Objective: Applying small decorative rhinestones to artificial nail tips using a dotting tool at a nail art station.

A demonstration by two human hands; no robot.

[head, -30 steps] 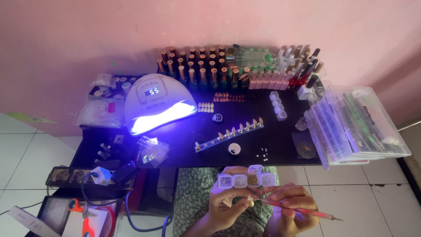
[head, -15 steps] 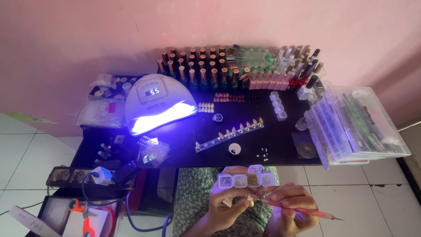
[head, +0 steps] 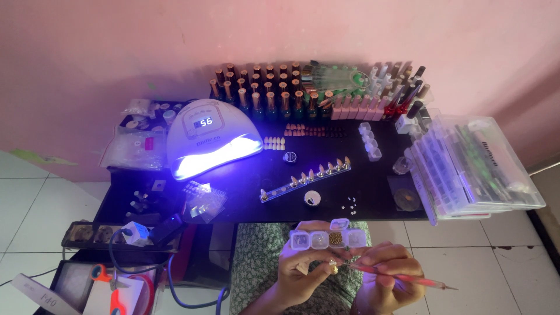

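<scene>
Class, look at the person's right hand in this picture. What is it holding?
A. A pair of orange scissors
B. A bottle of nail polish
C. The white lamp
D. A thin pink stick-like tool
D: the right hand grips a thin pink tool, its tip near the small gold piece pinched in the left hand, just below a row of small clear pots.

Counts: 1 UV nail lamp (head: 213, 137); 1 clear strip stand (head: 305, 179) w/ approx. 9 nail tips; 4 small clear pots (head: 369, 140) in a column; 2 hands, left hand (head: 303, 269) & right hand (head: 388, 279); 1 pink dotting pen (head: 402, 278); polish bottles (head: 265, 87) too many to count exactly.
</scene>
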